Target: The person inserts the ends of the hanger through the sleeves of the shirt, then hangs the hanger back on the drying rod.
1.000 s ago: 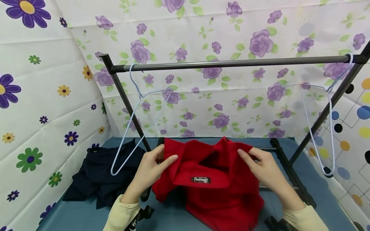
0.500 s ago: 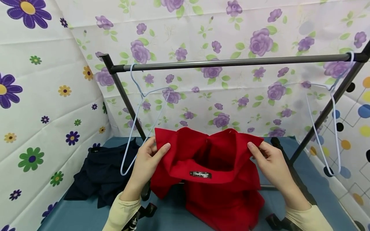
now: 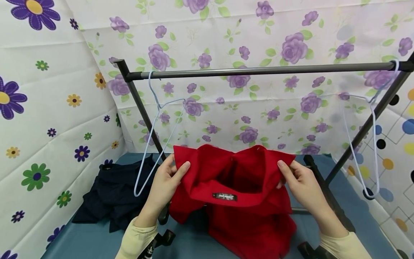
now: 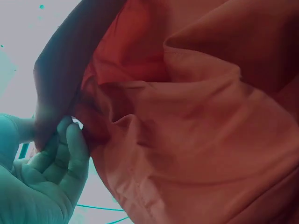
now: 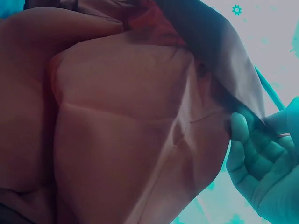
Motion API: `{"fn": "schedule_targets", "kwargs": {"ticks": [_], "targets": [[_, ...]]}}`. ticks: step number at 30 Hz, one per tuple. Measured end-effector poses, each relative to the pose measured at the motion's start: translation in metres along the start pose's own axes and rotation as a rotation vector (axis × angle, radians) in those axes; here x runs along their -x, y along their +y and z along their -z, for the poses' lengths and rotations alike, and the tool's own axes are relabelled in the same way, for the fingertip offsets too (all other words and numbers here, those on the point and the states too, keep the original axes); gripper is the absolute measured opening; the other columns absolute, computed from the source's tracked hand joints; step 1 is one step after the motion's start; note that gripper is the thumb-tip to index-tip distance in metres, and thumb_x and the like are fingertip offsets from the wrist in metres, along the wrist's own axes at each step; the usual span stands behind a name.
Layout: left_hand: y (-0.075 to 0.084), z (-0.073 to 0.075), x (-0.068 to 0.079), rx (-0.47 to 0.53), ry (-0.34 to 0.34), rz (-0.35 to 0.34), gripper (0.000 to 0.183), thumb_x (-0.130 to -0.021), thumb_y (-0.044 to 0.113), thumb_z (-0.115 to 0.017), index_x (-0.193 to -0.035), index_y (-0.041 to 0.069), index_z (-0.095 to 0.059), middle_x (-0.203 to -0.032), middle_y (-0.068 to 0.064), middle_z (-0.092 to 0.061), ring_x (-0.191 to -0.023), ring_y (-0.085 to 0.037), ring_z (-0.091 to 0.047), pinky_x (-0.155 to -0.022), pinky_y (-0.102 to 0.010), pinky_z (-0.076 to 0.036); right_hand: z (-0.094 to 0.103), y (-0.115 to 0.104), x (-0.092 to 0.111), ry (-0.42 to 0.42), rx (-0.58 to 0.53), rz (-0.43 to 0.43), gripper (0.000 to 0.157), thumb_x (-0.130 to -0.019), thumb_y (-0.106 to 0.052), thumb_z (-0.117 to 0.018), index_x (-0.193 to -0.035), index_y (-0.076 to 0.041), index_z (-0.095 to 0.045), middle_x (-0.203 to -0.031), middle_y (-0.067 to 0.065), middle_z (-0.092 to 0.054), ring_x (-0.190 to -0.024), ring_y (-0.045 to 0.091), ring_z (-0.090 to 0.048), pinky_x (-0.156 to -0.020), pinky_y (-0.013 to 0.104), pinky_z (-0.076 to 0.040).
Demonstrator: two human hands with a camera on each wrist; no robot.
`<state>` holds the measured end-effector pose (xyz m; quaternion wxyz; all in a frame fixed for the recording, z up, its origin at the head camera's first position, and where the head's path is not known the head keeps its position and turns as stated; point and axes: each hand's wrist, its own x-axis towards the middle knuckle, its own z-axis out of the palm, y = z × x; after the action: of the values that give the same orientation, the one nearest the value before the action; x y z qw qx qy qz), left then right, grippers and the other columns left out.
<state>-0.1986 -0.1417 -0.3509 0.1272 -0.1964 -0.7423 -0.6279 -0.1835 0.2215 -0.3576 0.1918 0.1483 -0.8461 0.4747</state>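
A red garment (image 3: 249, 223) hangs between both hands, its top opening spread wide and a small black label (image 3: 224, 196) on the inside band facing me. My left hand (image 3: 165, 187) pinches the garment's left top corner; in the left wrist view the thumb and fingers of that left hand (image 4: 56, 172) close on the cloth edge. At the opposite corner my right hand (image 3: 302, 187) pinches the cloth too. The right wrist view has the right hand's curled fingers (image 5: 239, 128) under the folded edge. The lower part of the garment falls in loose folds.
A dark rack with a grey rail (image 3: 245, 71) stands behind the hands. Pale blue hangers hang from it, one at the left (image 3: 155, 144) and one at the right (image 3: 372, 144). A dark navy garment (image 3: 113, 198) lies heaped on the blue surface (image 3: 84, 239) at the left.
Both hands have moved apart and slightly up, stretching the red garment's opening wider than a second ago. Over the last half second they hold nearly still.
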Motion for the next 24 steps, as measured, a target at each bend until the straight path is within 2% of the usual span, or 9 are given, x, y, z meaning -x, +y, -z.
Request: {"fn": "schedule_targets", "kwargs": {"ticks": [2, 4, 8, 11, 17, 20, 24], "targets": [[-0.003, -0.001, -0.001, -0.008, 0.004, 0.007, 0.027, -0.103, 0.018, -0.061, -0.126, 0.006, -0.054, -0.060, -0.022, -0.050, -0.046, -0.010, -0.034, -0.045, -0.023, -0.036, -0.001, 0.001, 0.000, -0.025, -0.004, -0.007, 0.026, -0.107, -0.027, -0.052, -0.089, -0.010, -0.061, -0.065, -0.001, -0.063, -0.045, 0.020, -0.038, -0.045, 0.031, -0.034], [-0.007, -0.002, -0.001, -0.001, 0.015, 0.013, 0.028, -0.103, 0.019, -0.061, -0.126, 0.006, -0.053, -0.057, -0.023, -0.045, -0.044, -0.009, -0.032, -0.043, -0.022, -0.033, -0.003, 0.003, 0.001, -0.049, -0.024, -0.022, 0.026, -0.107, -0.028, -0.051, -0.091, -0.010, -0.059, -0.064, 0.000, -0.063, -0.047, 0.021, -0.044, -0.048, 0.031, -0.037], [-0.015, -0.004, 0.000, 0.018, 0.026, 0.042, 0.028, -0.103, 0.018, -0.061, -0.125, 0.003, -0.053, -0.062, -0.016, -0.057, -0.052, -0.011, -0.054, -0.050, -0.023, -0.047, -0.007, 0.007, 0.002, -0.111, -0.063, -0.067, 0.029, -0.107, -0.032, -0.050, -0.094, -0.008, -0.058, -0.064, 0.003, -0.062, -0.056, 0.023, -0.054, -0.055, 0.031, -0.042], [-0.021, -0.005, 0.002, 0.019, 0.010, 0.085, 0.028, -0.102, 0.021, -0.062, -0.122, 0.003, -0.054, -0.072, -0.012, -0.069, -0.068, -0.017, -0.068, -0.062, -0.027, -0.056, -0.009, 0.012, 0.004, -0.158, -0.062, -0.108, 0.030, -0.107, -0.034, -0.051, -0.096, -0.007, -0.060, -0.065, 0.003, -0.062, -0.060, 0.023, -0.057, -0.059, 0.031, -0.044], [-0.029, -0.006, 0.007, 0.037, -0.023, 0.145, 0.029, -0.102, 0.024, -0.063, -0.121, 0.003, -0.055, -0.083, -0.016, -0.074, -0.076, -0.021, -0.072, -0.068, -0.028, -0.057, -0.014, 0.022, 0.009, -0.217, -0.068, -0.206, 0.034, -0.104, -0.036, -0.057, -0.088, -0.006, -0.059, -0.069, 0.005, -0.064, -0.060, 0.024, -0.058, -0.053, 0.031, -0.040], [-0.030, -0.006, 0.008, 0.046, -0.030, 0.151, 0.030, -0.102, 0.023, -0.063, -0.121, 0.001, -0.055, -0.087, -0.018, -0.074, -0.078, -0.020, -0.072, -0.071, -0.028, -0.057, -0.015, 0.025, 0.010, -0.222, -0.064, -0.219, 0.035, -0.103, -0.037, -0.059, -0.085, -0.007, -0.057, -0.069, 0.005, -0.065, -0.061, 0.023, -0.060, -0.051, 0.030, -0.038], [-0.031, -0.006, 0.007, 0.042, -0.026, 0.151, 0.028, -0.101, 0.023, -0.064, -0.118, 0.002, -0.056, -0.084, -0.016, -0.074, -0.076, -0.021, -0.071, -0.070, -0.028, -0.056, -0.016, 0.026, 0.010, -0.220, -0.050, -0.213, 0.033, -0.102, -0.039, -0.060, -0.087, -0.009, -0.060, -0.070, 0.005, -0.064, -0.063, 0.022, -0.061, -0.054, 0.029, -0.042]]}}
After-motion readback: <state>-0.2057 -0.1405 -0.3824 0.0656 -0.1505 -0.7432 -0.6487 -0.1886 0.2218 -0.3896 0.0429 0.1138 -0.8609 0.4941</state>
